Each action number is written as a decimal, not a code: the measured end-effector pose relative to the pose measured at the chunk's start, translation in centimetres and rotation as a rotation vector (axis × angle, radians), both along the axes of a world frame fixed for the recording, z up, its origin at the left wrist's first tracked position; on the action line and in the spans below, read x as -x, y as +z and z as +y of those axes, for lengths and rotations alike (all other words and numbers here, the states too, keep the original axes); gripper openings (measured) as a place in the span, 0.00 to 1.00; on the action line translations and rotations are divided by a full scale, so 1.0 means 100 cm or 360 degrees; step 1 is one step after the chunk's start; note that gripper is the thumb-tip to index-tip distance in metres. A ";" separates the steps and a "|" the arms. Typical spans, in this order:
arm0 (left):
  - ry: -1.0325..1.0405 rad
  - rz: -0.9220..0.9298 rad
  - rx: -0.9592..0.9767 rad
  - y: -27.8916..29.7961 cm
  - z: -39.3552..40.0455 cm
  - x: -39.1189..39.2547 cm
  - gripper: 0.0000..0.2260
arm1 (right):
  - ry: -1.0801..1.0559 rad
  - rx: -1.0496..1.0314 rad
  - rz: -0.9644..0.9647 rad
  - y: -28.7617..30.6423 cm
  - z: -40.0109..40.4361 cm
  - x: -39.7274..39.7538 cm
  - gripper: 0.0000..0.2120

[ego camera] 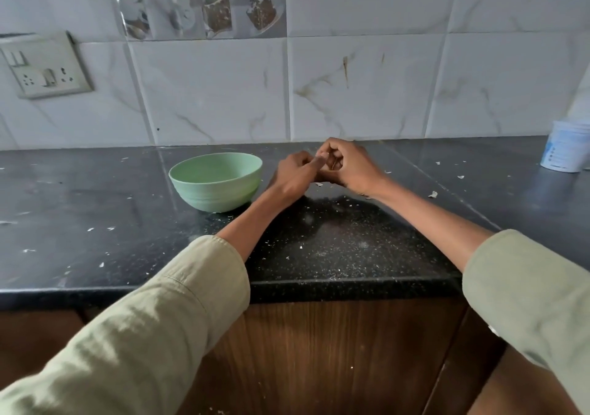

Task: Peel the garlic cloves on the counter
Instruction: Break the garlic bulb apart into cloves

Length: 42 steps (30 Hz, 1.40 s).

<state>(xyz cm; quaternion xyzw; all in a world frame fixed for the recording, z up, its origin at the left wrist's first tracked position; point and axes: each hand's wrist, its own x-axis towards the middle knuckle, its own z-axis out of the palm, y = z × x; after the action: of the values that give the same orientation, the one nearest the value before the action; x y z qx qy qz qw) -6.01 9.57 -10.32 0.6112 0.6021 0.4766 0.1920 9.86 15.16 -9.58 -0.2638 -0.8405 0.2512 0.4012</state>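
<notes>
1. The garlic clove (323, 156) sits pinched between both hands above the table (335, 239); its long axis and pointing are hidden.
2. Left hand (295, 175) and right hand (346, 167) have fingers curled on it.
3. A slip could drop it short of the green bowl (215, 188).

A pale mint-green bowl (215, 181) stands on the black surface (335, 239) (speckled white). The wall tiles (367, 86) are white with brown-grey marble veining; both sleeves (153, 328) are light olive.
</notes>
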 end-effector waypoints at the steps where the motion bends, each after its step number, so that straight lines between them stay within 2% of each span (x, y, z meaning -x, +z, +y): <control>1: -0.0016 0.0022 -0.0006 0.000 -0.001 0.000 0.17 | -0.0017 -0.0010 0.0000 0.001 0.000 -0.001 0.17; 8: 0.0029 0.0344 -0.0052 0.002 -0.007 -0.004 0.23 | -0.0102 -0.0119 -0.0164 0.000 -0.007 0.000 0.15; 12: 0.0134 0.0422 -0.0092 0.004 -0.010 -0.004 0.19 | -0.0109 -0.0147 -0.0181 0.002 -0.012 0.003 0.15; 23: 0.0148 0.0498 -0.0027 0.001 -0.006 -0.002 0.18 | -0.0137 -0.0070 -0.0201 0.004 -0.016 0.005 0.12; 30: 0.0164 0.0474 -0.0040 0.005 -0.010 -0.006 0.21 | -0.0077 0.0010 -0.0177 0.008 -0.021 0.003 0.13; 33: 0.0121 0.0396 -0.0020 0.004 -0.009 -0.005 0.21 | -0.0056 0.0023 -0.0180 0.009 -0.021 0.003 0.12; 39: 0.0075 -0.0069 0.0008 0.004 -0.011 -0.008 0.20 | -0.0004 0.0137 -0.0082 0.008 -0.016 0.002 0.15; 42: 0.0098 -0.0179 -0.0001 0.004 -0.014 -0.010 0.22 | 0.0008 0.0180 -0.0070 0.008 -0.015 0.004 0.14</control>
<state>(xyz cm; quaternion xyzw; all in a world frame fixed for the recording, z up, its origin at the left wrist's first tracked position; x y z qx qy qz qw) -5.00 8.16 -9.87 0.5646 0.6087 0.5161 0.2106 9.48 13.65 -8.81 -0.2894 -0.8342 0.2933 0.3665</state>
